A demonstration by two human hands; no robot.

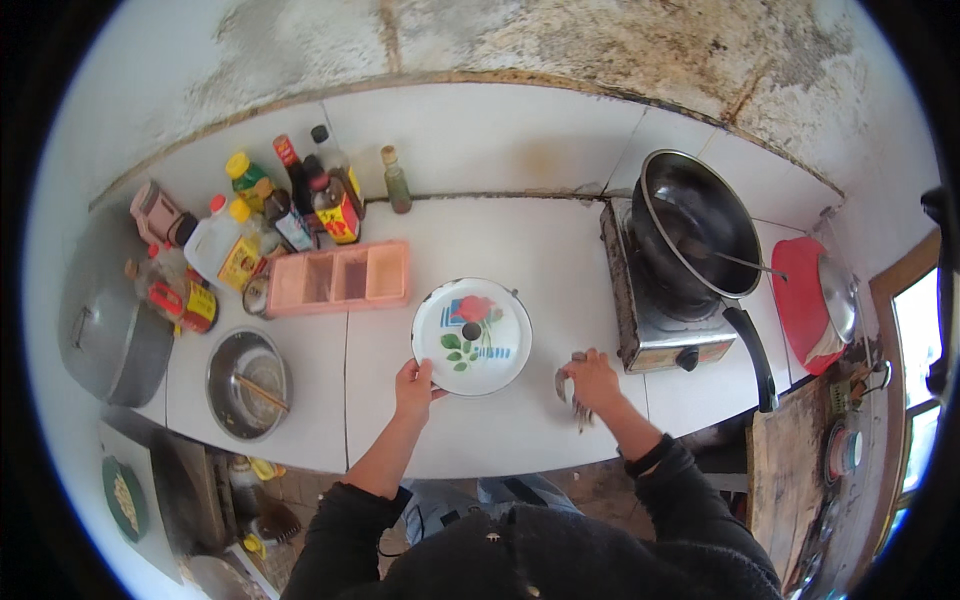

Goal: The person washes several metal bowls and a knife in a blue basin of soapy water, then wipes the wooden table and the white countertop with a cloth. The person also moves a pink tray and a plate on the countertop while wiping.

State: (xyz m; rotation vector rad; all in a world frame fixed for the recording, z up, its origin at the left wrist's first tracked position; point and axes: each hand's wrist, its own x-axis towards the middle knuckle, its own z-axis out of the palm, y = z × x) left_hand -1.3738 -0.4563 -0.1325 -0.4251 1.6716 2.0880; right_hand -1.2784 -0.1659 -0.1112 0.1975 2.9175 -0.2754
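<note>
My left hand (pixel 417 390) grips the lower left rim of a white enamel lid (pixel 499 375) painted with a red flower and green leaves. A dark round spot is at the lid's middle. To the right of the lid, my right hand (pixel 592 379) holds a crumpled greyish cloth (pixel 561 384) just above or on the white tiled counter (pixel 487 442); the height cannot be told. The cloth is partly hidden by the fingers.
A wok (pixel 697 225) with a ladle tilts on a gas stove (pixel 675 349) at the right, its handle pointing towards me. At the left stand a pink seasoning box (pixel 337 301), several bottles (pixel 335 210) and a steel bowl (pixel 247 409) with chopsticks (pixel 261 393). A red basin (pixel 799 300) is far right.
</note>
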